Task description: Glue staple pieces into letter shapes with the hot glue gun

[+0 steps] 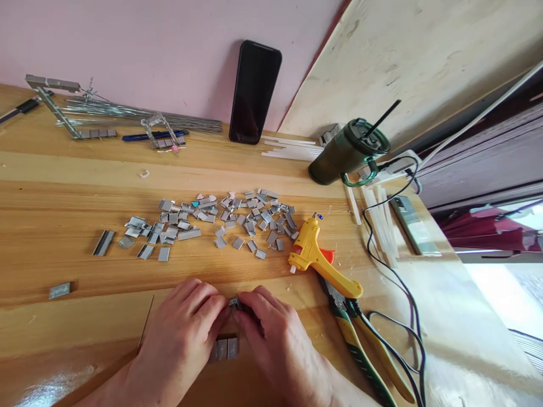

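My left hand [186, 328] and my right hand [275, 328] meet above the wooden table's near part. Both are closed, fingertips pinching one small grey metal clip [233, 303] from either side; the fingers cover most of it. Just below lies a short row of grey metal pieces [227, 348], partly hidden by my left hand. Beyond my hands is a scattered pile of metal clips [254, 217]. A longer metal channel [104, 243] and a single flat piece [60, 290] lie off to the left.
A yellow glue gun [314, 251] and pliers [352, 333] lie to the right, with a black cord [399, 271]. Behind stand a phone [255, 90] and a tumbler with straw [345, 150]. Metal rods [148, 113] and a metal frame [59, 113] are back left.
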Demonstrator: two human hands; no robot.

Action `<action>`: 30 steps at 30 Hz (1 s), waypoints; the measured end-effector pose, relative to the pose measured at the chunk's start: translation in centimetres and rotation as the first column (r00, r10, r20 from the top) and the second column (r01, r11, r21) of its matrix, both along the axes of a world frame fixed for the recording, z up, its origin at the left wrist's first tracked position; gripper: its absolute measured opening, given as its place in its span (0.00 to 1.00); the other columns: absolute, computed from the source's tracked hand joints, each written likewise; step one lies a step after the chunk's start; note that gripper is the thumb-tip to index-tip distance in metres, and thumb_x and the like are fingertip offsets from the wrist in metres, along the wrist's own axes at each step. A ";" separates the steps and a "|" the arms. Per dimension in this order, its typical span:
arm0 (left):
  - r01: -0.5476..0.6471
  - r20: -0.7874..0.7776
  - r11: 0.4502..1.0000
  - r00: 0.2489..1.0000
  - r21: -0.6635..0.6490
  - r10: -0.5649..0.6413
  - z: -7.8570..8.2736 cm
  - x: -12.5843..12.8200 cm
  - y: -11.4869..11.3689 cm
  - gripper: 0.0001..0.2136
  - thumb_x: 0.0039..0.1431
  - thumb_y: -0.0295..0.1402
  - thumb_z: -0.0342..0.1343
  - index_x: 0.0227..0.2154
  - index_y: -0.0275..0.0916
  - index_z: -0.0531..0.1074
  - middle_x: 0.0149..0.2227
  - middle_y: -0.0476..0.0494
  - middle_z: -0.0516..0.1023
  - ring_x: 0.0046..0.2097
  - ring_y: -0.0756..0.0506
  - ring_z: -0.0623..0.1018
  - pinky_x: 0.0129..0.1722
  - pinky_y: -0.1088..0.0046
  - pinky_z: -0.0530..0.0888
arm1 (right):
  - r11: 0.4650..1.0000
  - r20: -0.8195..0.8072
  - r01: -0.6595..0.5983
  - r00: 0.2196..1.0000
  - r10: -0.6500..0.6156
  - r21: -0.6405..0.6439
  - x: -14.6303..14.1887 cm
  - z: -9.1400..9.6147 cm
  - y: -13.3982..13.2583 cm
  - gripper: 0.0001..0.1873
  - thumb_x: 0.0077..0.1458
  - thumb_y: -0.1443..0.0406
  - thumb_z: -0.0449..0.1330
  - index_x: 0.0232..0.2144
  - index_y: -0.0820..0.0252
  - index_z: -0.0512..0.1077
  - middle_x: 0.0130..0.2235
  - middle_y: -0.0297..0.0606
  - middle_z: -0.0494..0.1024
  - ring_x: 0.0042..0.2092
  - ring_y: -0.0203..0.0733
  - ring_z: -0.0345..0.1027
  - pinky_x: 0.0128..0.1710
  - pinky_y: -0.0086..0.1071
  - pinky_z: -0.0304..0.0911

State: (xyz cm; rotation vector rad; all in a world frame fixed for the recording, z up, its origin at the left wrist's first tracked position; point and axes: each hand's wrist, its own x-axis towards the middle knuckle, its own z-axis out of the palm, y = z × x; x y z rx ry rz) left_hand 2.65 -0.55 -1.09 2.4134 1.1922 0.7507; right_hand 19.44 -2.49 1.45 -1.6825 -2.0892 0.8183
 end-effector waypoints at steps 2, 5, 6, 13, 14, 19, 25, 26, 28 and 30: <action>-0.005 -0.010 1.000 1.000 0.030 0.005 -0.2 -0.1 0.0 0.08 0.65 0.25 0.49 0.31 0.38 0.71 0.28 0.46 0.74 0.29 0.44 0.72 0.29 0.65 0.69 | 1.000 -0.008 0.008 1.000 -0.008 -0.020 0.0 0.2 0.1 0.08 0.50 0.78 0.59 0.32 0.64 0.73 0.30 0.39 0.77 0.29 0.44 0.74 0.28 0.31 0.68; -0.008 -0.021 0.999 1.000 0.047 0.009 -0.3 -0.3 0.1 0.09 0.66 0.27 0.47 0.32 0.40 0.71 0.28 0.48 0.74 0.29 0.44 0.72 0.30 0.66 0.69 | 0.999 -0.008 0.016 1.000 -0.017 -0.052 0.1 0.5 0.3 0.08 0.50 0.78 0.60 0.33 0.65 0.73 0.30 0.39 0.77 0.30 0.43 0.74 0.29 0.31 0.68; -0.003 -0.025 0.999 1.000 0.047 0.004 -0.3 -0.3 0.2 0.09 0.67 0.28 0.47 0.32 0.40 0.70 0.28 0.48 0.74 0.29 0.44 0.73 0.30 0.66 0.69 | 0.998 -0.004 0.020 1.000 -0.021 -0.064 0.1 0.6 0.3 0.08 0.50 0.78 0.61 0.32 0.65 0.73 0.30 0.39 0.77 0.29 0.42 0.74 0.29 0.30 0.68; 0.021 0.000 0.998 1.000 0.066 -0.021 -0.2 -0.6 0.4 0.09 0.68 0.32 0.45 0.33 0.43 0.69 0.29 0.50 0.75 0.29 0.46 0.75 0.31 0.69 0.72 | 0.996 -0.023 0.032 0.999 -0.034 -0.079 1.0 0.7 0.2 0.05 0.53 0.75 0.61 0.33 0.63 0.74 0.32 0.38 0.77 0.32 0.41 0.74 0.32 0.30 0.67; 0.026 0.003 0.998 1.000 0.064 -0.026 -0.3 -0.7 0.4 0.09 0.68 0.33 0.45 0.34 0.43 0.69 0.29 0.50 0.75 0.29 0.47 0.75 0.31 0.70 0.72 | 0.997 -0.019 0.035 0.999 -0.037 -0.074 1.1 0.6 0.1 0.04 0.53 0.74 0.61 0.32 0.63 0.74 0.32 0.38 0.77 0.32 0.41 0.74 0.32 0.30 0.67; 0.024 0.009 0.998 1.000 0.064 -0.025 -0.4 -0.9 0.5 0.09 0.68 0.37 0.46 0.35 0.44 0.69 0.30 0.51 0.77 0.30 0.48 0.78 0.32 0.72 0.74 | 0.996 0.045 0.035 0.998 -0.031 -0.080 1.4 0.7 0.3 0.02 0.55 0.70 0.61 0.31 0.62 0.73 0.30 0.37 0.76 0.31 0.41 0.74 0.29 0.29 0.64; -0.019 0.017 0.996 1.000 0.089 0.017 0.2 -1.2 0.9 0.11 0.68 0.41 0.46 0.38 0.43 0.70 0.30 0.50 0.77 0.31 0.48 0.79 0.33 0.74 0.74 | 0.996 0.070 0.027 0.997 -0.021 -0.085 1.7 0.8 0.3 0.04 0.57 0.67 0.59 0.32 0.62 0.74 0.31 0.39 0.77 0.32 0.42 0.74 0.30 0.29 0.63; -0.035 0.027 0.997 0.999 0.072 0.033 0.3 -1.4 0.9 0.11 0.68 0.41 0.46 0.38 0.43 0.70 0.31 0.49 0.77 0.32 0.48 0.79 0.34 0.74 0.74 | 0.996 0.065 0.033 0.998 -0.028 -0.080 1.7 0.8 0.2 0.05 0.58 0.67 0.59 0.32 0.62 0.73 0.31 0.39 0.77 0.32 0.42 0.74 0.30 0.29 0.63; -0.082 0.061 0.996 0.995 0.036 0.080 0.4 -1.8 0.8 0.10 0.68 0.38 0.46 0.38 0.43 0.71 0.33 0.48 0.76 0.35 0.47 0.77 0.36 0.73 0.74 | 0.998 0.043 0.046 0.998 -0.043 -0.051 1.9 0.8 0.2 0.07 0.59 0.67 0.57 0.30 0.61 0.73 0.30 0.38 0.77 0.31 0.41 0.74 0.30 0.28 0.62; -0.146 0.114 0.989 0.983 0.004 0.145 0.3 -2.3 0.5 0.08 0.67 0.35 0.47 0.37 0.43 0.70 0.35 0.47 0.74 0.38 0.46 0.76 0.38 0.71 0.73 | 0.998 0.005 0.069 0.998 -0.069 -0.002 2.1 0.8 0.1 0.08 0.59 0.67 0.56 0.29 0.61 0.72 0.29 0.38 0.77 0.30 0.39 0.72 0.29 0.28 0.61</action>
